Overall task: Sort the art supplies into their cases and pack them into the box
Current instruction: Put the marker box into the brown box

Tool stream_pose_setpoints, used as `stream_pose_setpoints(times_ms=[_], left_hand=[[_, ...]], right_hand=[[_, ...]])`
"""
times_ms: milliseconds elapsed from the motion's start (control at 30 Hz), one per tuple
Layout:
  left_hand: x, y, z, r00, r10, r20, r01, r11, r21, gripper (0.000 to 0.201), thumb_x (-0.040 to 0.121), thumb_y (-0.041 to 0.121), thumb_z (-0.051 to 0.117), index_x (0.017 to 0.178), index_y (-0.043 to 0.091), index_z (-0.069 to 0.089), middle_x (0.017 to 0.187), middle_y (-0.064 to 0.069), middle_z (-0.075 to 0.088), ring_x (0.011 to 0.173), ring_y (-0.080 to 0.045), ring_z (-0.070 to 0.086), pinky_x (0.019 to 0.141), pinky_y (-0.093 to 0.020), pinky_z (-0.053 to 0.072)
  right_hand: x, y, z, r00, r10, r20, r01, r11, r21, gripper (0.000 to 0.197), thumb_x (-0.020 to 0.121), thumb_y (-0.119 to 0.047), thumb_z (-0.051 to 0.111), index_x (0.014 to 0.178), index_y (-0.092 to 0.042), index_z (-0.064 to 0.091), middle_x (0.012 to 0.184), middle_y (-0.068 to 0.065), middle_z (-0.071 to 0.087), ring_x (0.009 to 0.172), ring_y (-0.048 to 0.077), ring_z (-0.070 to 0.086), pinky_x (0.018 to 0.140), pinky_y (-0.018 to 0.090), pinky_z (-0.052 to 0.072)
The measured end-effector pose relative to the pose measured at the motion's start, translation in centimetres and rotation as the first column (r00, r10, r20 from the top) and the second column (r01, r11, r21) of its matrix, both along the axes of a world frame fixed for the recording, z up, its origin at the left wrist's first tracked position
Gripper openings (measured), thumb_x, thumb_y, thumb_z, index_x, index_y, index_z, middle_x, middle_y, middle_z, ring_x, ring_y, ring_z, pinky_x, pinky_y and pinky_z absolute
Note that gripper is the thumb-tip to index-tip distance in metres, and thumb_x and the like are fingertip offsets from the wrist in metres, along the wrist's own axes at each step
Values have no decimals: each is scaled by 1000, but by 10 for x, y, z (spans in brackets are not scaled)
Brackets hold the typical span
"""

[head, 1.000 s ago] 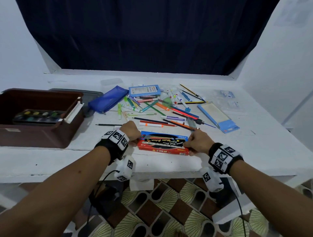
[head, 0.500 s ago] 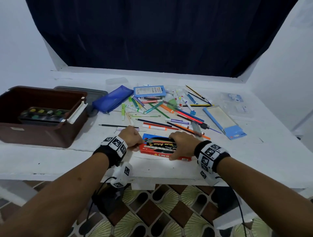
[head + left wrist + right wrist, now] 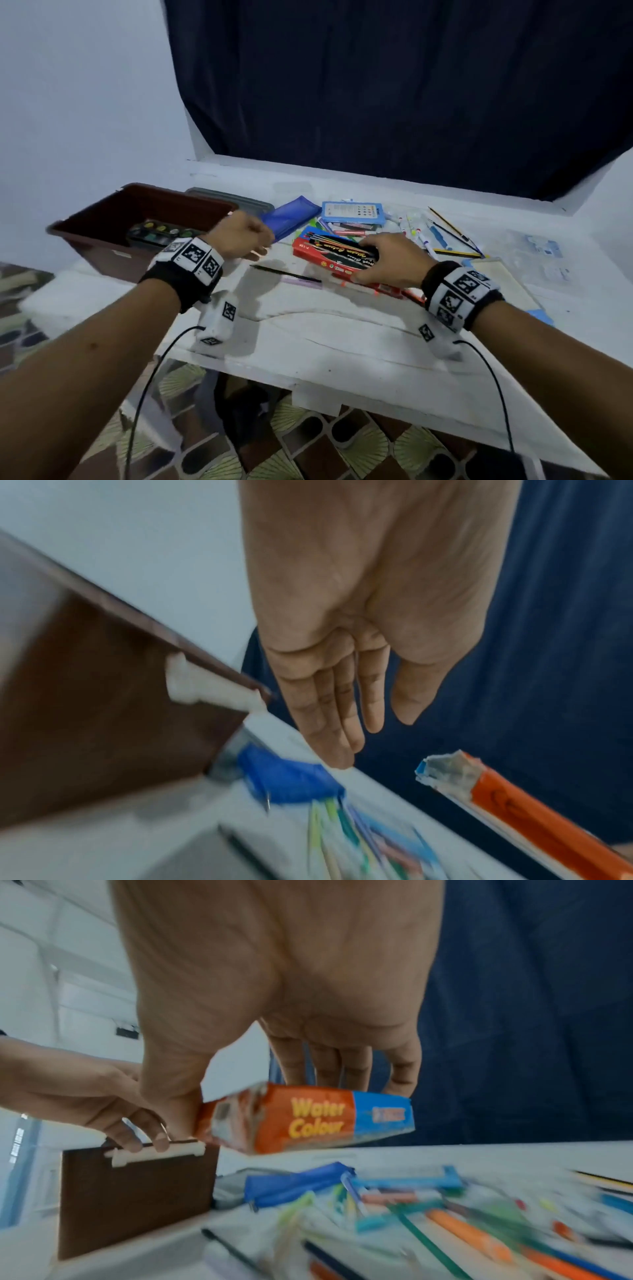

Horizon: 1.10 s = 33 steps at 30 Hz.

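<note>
Orange-and-blue paint carton (image 3: 308,1121), brown box (image 3: 102,240)

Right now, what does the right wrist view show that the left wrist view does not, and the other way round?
Only the right wrist view shows the words "Water Colour" on the end of the red case, the right hand gripping that case off the table, and the scattered pens.

Only the left wrist view shows the left hand from the palm side, fingers straight, holding nothing.

Both show the brown box with its white latch, the blue pouch, one end of the red case, and the dark curtain.
</note>
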State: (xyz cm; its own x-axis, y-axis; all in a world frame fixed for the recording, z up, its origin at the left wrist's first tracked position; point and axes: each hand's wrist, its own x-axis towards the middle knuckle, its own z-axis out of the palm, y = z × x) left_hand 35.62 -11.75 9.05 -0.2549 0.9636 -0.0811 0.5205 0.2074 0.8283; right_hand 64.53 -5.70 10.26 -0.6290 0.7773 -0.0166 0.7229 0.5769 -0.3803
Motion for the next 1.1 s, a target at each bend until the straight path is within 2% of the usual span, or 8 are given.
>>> stream_pose_setpoints(times_ms=[133, 233, 433, 667, 833, 900, 1000, 1100], left_hand=[[-60, -22, 34, 992, 86, -90, -80, 994, 70, 12, 83, 11, 64, 72, 11, 70, 73, -19, 66, 64, -22, 58, 67, -37, 51], [-117, -42, 45, 961, 197, -195, -177, 978, 113, 10, 86, 16, 68, 76, 14, 72, 70, -11, 69, 58, -15, 62, 73, -39, 57], [-225, -67, 48, 848, 270, -456, -235, 963, 134, 6, 84, 23, 70, 87, 20, 75, 88, -5, 72, 90, -21, 64, 80, -24, 45], [-328, -46, 35, 814, 202, -545, -188, 979, 83, 25, 84, 28, 68, 105, 16, 72, 109, -8, 71, 105, -23, 63, 86, -24, 42], [-378, -20, 12, 796, 49, -603, -129, 987, -91, 46, 88, 35, 64, 125, 9, 61, 126, -12, 63, 119, -28, 56, 99, -31, 43], [-389, -13, 5, 810, -7, -587, -92, 986, -138, 52, 88, 39, 64, 129, 8, 57, 128, -12, 61, 115, -28, 58, 96, -32, 47], [-396, -4, -1, 888, -70, -454, -17, 983, -183, 62, 86, 40, 68, 133, 3, 52, 119, -15, 63, 93, -25, 65, 74, -33, 57], [-404, 2, -4, 961, -74, -265, 27, 984, -177, 65, 82, 33, 75, 132, -1, 51, 79, -8, 64, 70, -20, 64, 67, -36, 60]], right_hand=[[-59, 2, 46, 994, 69, -89, -64, 996, 56, 36, 72, -46, 76, 100, -26, 66, 87, -6, 68, 71, 12, 66, 61, 31, 56], [-113, 0, 73, 984, 127, -127, -112, 986, 122, 34, 72, -45, 75, 94, -20, 67, 85, 0, 67, 64, 13, 62, 62, 36, 56], [-237, 0, 85, 981, 177, -75, -162, 971, 178, 53, 68, -48, 77, 113, -26, 63, 102, -6, 66, 82, 13, 62, 73, 30, 53], [-358, -7, 56, 976, 168, 136, -185, 974, 128, 59, 74, -47, 76, 124, -23, 57, 111, -4, 58, 95, 17, 55, 78, 31, 48], [-416, 4, 41, 942, 153, 299, -180, 982, 65, 56, 74, -46, 77, 121, -23, 58, 119, 0, 60, 98, 18, 55, 78, 30, 45], [-433, 10, 35, 935, 143, 325, -165, 985, 41, 58, 73, -48, 79, 121, -23, 58, 118, 0, 61, 97, 18, 55, 77, 29, 44], [-453, 15, 23, 909, 140, 393, -165, 986, 31, 60, 73, -51, 78, 120, -22, 56, 117, 2, 60, 97, 19, 55, 76, 30, 45], [-463, 19, 14, 857, 162, 488, -197, 980, 19, 63, 72, -52, 79, 119, -20, 52, 109, 1, 57, 92, 19, 51, 64, 28, 38]])
